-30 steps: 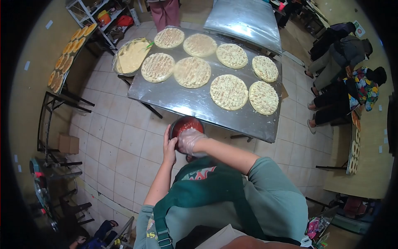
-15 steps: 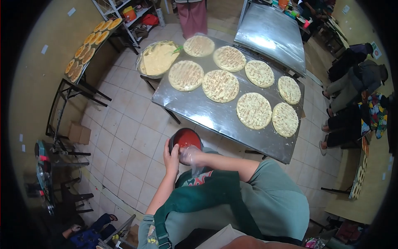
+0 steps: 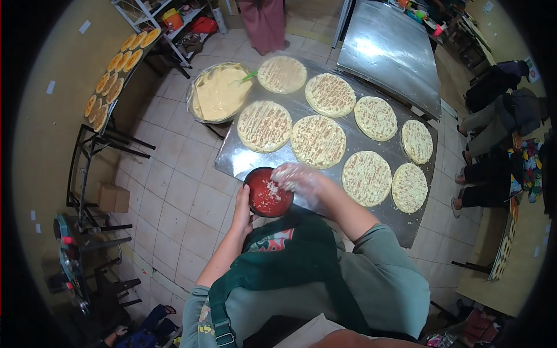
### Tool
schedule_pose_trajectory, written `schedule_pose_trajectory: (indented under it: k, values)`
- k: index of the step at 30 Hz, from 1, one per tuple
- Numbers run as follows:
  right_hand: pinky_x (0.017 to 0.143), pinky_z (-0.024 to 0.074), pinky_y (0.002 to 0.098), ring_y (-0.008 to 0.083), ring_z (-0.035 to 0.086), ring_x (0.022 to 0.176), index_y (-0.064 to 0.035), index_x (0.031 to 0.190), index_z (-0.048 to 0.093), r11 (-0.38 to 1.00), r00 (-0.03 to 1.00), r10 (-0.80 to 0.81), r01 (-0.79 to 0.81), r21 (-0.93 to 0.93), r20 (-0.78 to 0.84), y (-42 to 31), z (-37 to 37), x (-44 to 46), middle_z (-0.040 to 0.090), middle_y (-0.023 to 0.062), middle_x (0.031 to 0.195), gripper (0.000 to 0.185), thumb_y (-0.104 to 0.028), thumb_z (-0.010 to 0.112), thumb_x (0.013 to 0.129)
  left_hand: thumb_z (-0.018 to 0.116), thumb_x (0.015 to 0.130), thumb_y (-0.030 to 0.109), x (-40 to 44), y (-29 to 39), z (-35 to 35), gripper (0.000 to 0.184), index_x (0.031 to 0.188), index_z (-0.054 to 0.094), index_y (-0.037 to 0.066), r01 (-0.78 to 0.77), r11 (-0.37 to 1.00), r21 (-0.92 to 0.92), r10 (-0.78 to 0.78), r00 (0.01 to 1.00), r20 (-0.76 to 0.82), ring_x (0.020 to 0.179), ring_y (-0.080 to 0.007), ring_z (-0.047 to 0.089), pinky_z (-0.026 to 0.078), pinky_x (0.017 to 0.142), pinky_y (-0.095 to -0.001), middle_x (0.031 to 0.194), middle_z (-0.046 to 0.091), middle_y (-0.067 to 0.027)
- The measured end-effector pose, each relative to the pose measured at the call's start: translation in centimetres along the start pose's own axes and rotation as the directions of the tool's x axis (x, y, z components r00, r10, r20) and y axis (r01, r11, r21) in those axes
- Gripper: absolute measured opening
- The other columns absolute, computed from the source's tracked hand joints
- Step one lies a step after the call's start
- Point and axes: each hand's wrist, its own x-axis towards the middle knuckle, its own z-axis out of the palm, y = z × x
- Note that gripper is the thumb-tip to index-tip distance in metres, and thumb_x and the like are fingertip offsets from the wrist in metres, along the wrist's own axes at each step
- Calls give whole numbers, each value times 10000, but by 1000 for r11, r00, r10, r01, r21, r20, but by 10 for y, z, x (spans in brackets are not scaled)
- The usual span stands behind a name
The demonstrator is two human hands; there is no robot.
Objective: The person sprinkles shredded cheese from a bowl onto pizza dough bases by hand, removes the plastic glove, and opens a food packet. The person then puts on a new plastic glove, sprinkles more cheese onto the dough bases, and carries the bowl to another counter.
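Note:
My left hand (image 3: 242, 210) grips the side of a round bowl (image 3: 250, 203), dark outside and red inside, at the table's near edge. White shreds that look like grated cheese (image 3: 271, 190) lie scattered over its bottom. Just above the bowl's right rim is my right hand (image 3: 297, 178), in a clear plastic glove, fingers curled together and slightly blurred, with whitish shreds about them. Beyond my hands, several flat rounds of topped dough lie on the metal table; the nearest are a striped one (image 3: 318, 142) and one thick with pale shreds (image 3: 366, 178).
A plastic-lined basin of pale yellow sauce (image 3: 220, 93) stands left of the metal table (image 3: 232, 156). A second metal table (image 3: 389, 58) is behind. Baked rounds (image 3: 116, 72) fill a narrow left table. A person in a pink skirt (image 3: 264, 26) stands at the back; others stand right.
My right hand has come up out of the bowl to its right rim. The bowl, in my left hand, has moved right toward the table, and its shreds now show.

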Motion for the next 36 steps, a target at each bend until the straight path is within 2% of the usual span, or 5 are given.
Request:
schedule_pose_trajectory:
  k: [8,10,13,20,36]
  values:
    - [618,457,270,171,572,688,21,957,546,897,903,-109,-91,-433,-415,-70,-109,10,591,99,808,304,-79,625,680,449,756,510,32,4,-27,559,1139,380,109,108,969,-222,-105,994,26,919,-178,516,428,737,-326,1044,519,-70]
    - [644,450,273,177,573,727,-43,932,591,211,946,-180,-230,-950,-269,-72,-124,16,604,81,833,274,-119,635,672,446,756,510,37,1,-38,560,1143,379,111,127,962,-240,-124,992,30,924,-182,515,428,739,-330,1053,515,-73]
    - [669,442,287,185,570,747,-116,888,624,-28,949,-126,-293,-956,-287,-80,-98,19,609,67,856,226,-155,640,666,436,758,513,40,0,-46,561,1147,384,112,142,955,-261,-140,990,27,946,-197,507,426,745,-343,1074,506,-81]
    - [702,446,321,209,575,751,-133,872,628,126,864,-419,-250,-960,-280,-77,-134,48,604,93,864,269,-274,646,643,433,756,517,34,15,-40,565,1152,383,116,122,964,-234,-129,992,-14,971,-200,495,405,781,-367,1085,502,-78]
    - [695,431,302,206,563,780,-77,937,594,263,664,-544,-445,-856,-513,-111,-138,36,597,121,879,314,-196,643,650,454,735,531,34,18,-34,558,1126,402,136,112,974,-198,-122,992,-39,965,-168,488,398,746,-316,1058,521,-39]
